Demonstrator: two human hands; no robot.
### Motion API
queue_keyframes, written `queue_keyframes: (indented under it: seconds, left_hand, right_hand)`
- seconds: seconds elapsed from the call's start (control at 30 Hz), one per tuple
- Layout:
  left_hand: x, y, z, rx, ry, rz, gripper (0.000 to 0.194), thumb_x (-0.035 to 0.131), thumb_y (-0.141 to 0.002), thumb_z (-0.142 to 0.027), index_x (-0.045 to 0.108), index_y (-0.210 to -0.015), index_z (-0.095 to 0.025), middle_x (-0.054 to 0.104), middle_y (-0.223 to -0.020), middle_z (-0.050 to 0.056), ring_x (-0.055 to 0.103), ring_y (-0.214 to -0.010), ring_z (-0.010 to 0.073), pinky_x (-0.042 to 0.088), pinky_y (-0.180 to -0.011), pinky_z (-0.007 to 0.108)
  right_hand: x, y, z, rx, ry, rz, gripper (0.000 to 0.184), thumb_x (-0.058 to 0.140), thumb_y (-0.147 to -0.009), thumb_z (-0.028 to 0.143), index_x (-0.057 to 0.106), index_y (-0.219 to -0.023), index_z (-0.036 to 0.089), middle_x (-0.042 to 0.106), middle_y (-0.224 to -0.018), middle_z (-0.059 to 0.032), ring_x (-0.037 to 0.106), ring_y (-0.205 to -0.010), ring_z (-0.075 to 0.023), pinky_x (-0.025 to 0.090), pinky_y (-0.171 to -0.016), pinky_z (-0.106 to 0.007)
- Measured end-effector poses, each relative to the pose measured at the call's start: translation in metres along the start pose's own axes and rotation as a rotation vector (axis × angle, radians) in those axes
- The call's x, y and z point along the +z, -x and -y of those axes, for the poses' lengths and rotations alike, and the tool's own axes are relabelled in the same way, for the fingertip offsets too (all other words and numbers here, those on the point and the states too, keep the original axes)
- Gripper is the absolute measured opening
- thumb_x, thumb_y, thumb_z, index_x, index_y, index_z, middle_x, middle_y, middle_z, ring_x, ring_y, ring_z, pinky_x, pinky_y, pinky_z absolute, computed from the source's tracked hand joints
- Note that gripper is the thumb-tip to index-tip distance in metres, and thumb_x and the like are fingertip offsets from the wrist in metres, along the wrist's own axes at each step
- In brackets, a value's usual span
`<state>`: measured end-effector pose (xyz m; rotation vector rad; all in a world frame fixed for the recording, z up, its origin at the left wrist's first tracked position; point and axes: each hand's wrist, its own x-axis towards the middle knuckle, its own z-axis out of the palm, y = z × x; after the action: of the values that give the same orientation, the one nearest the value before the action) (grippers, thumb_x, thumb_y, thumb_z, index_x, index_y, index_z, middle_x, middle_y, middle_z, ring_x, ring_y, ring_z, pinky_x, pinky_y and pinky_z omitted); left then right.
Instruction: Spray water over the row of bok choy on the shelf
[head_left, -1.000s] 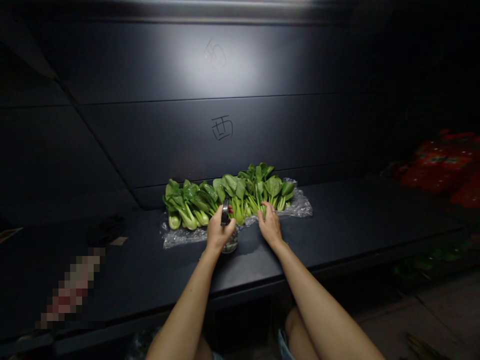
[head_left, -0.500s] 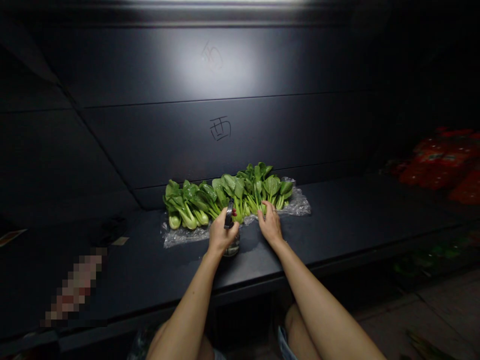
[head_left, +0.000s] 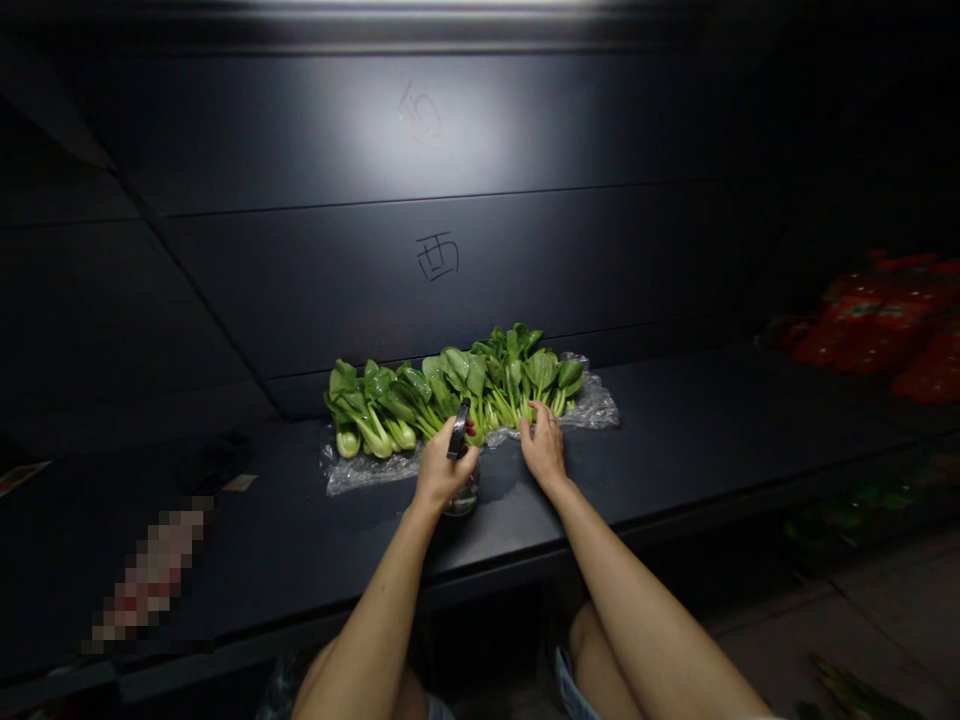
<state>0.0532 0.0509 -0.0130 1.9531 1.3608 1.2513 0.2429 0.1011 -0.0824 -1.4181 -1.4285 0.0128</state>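
Note:
A row of green bok choy (head_left: 450, 395) lies on a clear plastic sheet (head_left: 596, 408) spread over a dark shelf (head_left: 712, 440). My left hand (head_left: 441, 470) is wrapped round a small clear spray bottle (head_left: 459, 440) with a black nozzle, held just in front of the greens. My right hand (head_left: 543, 447) rests with fingers spread at the stems of the right-hand bunches, touching them and the sheet's edge.
Dark back panels with chalked characters (head_left: 437, 257) rise behind the shelf. Red packaged goods (head_left: 885, 330) sit at the far right. A dark object (head_left: 214, 458) and a small card (head_left: 238, 482) lie on the shelf to the left. More greens (head_left: 855, 690) show on the floor, lower right.
My left hand tipped the spray bottle's nozzle a little to the right and lower. My right hand shifted slightly along the stems. The bok choy stays in place.

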Motion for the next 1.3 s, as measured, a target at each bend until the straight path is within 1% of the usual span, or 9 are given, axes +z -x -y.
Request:
queue_keyframes:
  seconds: [0.17,0.37,0.43,0.67,0.9,1.0,1.13,1.2,1.3]
  left_hand:
    - [-0.001,0.000,-0.002,-0.001,-0.010,0.015,0.032,0.055,-0.073,-0.020,0.061,-0.104,-0.021,0.070,-0.098,0.003,0.068,-0.082,0.0174,0.051,-0.073,0.027]
    - [-0.001,0.002,-0.010,-0.009,-0.055,0.043,0.022,0.054,-0.073,-0.020,0.060,-0.094,-0.021,0.070,-0.086,0.001,0.066,-0.075,0.0170,0.048,-0.069,0.026]
    - [0.000,0.002,-0.012,-0.005,-0.074,0.052,0.021,0.055,-0.073,-0.019,0.060,-0.094,-0.021,0.070,-0.086,0.002,0.066,-0.075,0.0169,0.048,-0.069,0.026]
    - [0.008,0.000,-0.015,0.019,-0.088,0.068,0.032,0.056,-0.072,-0.017,0.060,-0.103,-0.021,0.071,-0.095,0.002,0.065,-0.075,0.0157,0.048,-0.073,0.026]
    - [0.012,0.000,-0.020,0.016,-0.089,0.095,0.021,0.054,-0.074,-0.019,0.059,-0.093,-0.022,0.069,-0.084,0.000,0.064,-0.072,0.0156,0.046,-0.068,0.026]
    - [0.015,-0.002,-0.022,0.018,-0.089,0.110,0.024,0.055,-0.073,-0.018,0.060,-0.096,-0.022,0.070,-0.087,0.001,0.065,-0.074,0.0162,0.046,-0.069,0.026]
    - [0.020,-0.005,-0.024,0.038,-0.111,0.091,0.032,0.057,-0.072,-0.017,0.061,-0.103,-0.022,0.071,-0.096,0.003,0.066,-0.084,0.0176,0.047,-0.075,0.027]
    - [0.022,-0.005,-0.025,0.033,-0.135,0.085,0.031,0.058,-0.072,-0.018,0.061,-0.103,-0.022,0.072,-0.096,0.003,0.066,-0.085,0.0180,0.047,-0.076,0.027]
    - [0.025,-0.006,-0.027,0.026,-0.169,0.081,0.024,0.057,-0.074,-0.019,0.061,-0.098,-0.022,0.071,-0.091,0.003,0.066,-0.081,0.0180,0.046,-0.074,0.027]
  right_hand:
    - [0.002,-0.001,-0.009,0.007,0.008,-0.048,0.036,0.041,-0.090,0.027,0.058,-0.118,0.013,0.062,-0.124,-0.0205,0.055,-0.121,-0.0274,0.044,-0.102,-0.045]
    - [0.005,0.000,-0.013,0.035,0.001,-0.066,0.035,0.042,-0.089,0.025,0.058,-0.118,0.014,0.061,-0.126,-0.0205,0.055,-0.121,-0.0267,0.044,-0.103,-0.045]
    - [0.005,0.000,-0.013,0.043,-0.008,-0.072,0.035,0.041,-0.089,0.024,0.058,-0.118,0.014,0.061,-0.126,-0.0203,0.054,-0.122,-0.0264,0.043,-0.104,-0.045]
    - [0.003,-0.001,-0.015,0.071,-0.027,-0.085,0.036,0.040,-0.090,0.025,0.057,-0.120,0.015,0.061,-0.128,-0.0189,0.055,-0.121,-0.0252,0.043,-0.104,-0.043]
    - [-0.001,-0.002,-0.015,0.094,-0.024,-0.074,0.038,0.038,-0.090,0.024,0.057,-0.120,0.013,0.061,-0.129,-0.0199,0.056,-0.121,-0.0262,0.044,-0.103,-0.044]
    - [-0.002,-0.003,-0.015,0.093,-0.032,-0.079,0.038,0.038,-0.090,0.024,0.057,-0.121,0.013,0.061,-0.128,-0.0198,0.056,-0.121,-0.0261,0.044,-0.103,-0.044]
    - [-0.002,-0.004,-0.016,0.103,-0.031,-0.086,0.039,0.037,-0.089,0.022,0.056,-0.123,0.013,0.061,-0.128,-0.0199,0.057,-0.120,-0.0261,0.045,-0.102,-0.044]
    - [-0.003,-0.005,-0.017,0.113,-0.026,-0.088,0.041,0.037,-0.089,0.023,0.055,-0.124,0.012,0.061,-0.129,-0.0207,0.057,-0.121,-0.0265,0.045,-0.102,-0.043]
    - [-0.004,-0.006,-0.018,0.126,-0.025,-0.099,0.043,0.036,-0.089,0.024,0.054,-0.126,0.011,0.061,-0.129,-0.0207,0.057,-0.120,-0.0263,0.045,-0.102,-0.043]
